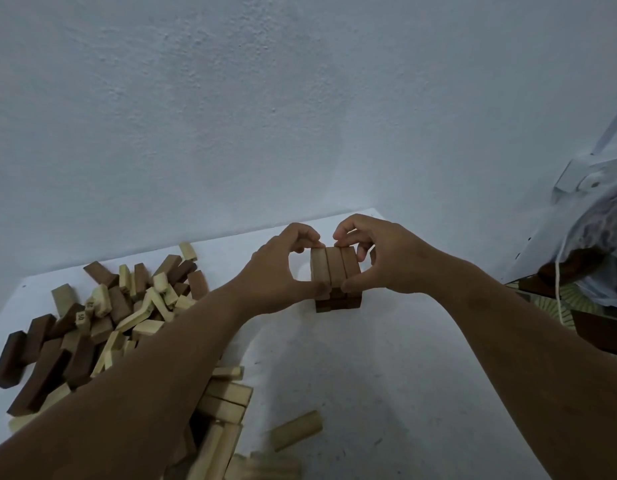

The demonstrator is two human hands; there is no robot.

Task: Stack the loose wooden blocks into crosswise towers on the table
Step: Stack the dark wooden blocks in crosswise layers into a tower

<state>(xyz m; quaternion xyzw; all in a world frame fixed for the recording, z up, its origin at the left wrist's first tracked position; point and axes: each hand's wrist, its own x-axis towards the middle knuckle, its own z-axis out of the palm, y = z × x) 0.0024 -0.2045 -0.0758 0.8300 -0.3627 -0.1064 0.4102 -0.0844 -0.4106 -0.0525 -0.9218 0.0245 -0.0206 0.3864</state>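
I pinch the low tower point(336, 282) between my left hand point(283, 271) and right hand point(376, 261), squaring its top layer right of the loose pile point(102, 327); next I need a crosswise block.

Number "50" stamped on pale block point(80, 317) in loose pile.

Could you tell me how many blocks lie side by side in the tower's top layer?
3: a pale left block, a brown middle block and a darker right block. Both hands cover their ends.
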